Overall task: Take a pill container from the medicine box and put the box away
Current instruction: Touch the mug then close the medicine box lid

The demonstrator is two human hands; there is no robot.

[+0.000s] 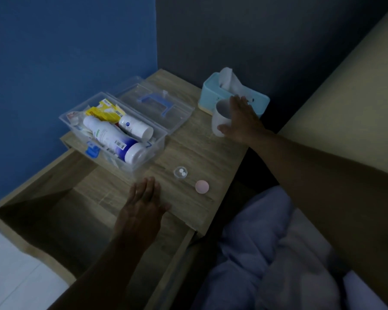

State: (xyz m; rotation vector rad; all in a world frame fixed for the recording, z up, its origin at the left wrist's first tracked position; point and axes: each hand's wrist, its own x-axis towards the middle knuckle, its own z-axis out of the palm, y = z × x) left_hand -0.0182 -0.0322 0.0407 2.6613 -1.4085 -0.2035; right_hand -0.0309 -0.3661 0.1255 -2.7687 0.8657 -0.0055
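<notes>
Clear plastic medicine box (112,133) open on wooden desk (195,153), long axis running away-left. Small clear pill container (180,172) out beside it. Left hand (143,204) nearer, flat, empty. Right hand (242,121) around white cup (221,119).

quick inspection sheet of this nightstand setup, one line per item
surface: wooden nightstand top, drawer below pulled open
job's things: clear plastic medicine box open with its lid flipped back, holding white bottles and packets; small clear round pill container with two white pills, out on the top; round pink cap beside it
clutter: light blue tissue box; white cup
hands: left hand flat at the front edge, holding nothing; right hand reaching to the cup, grip unclear
cables: nothing seen
surroundings: blue wall, pale bedding, dim light
</notes>
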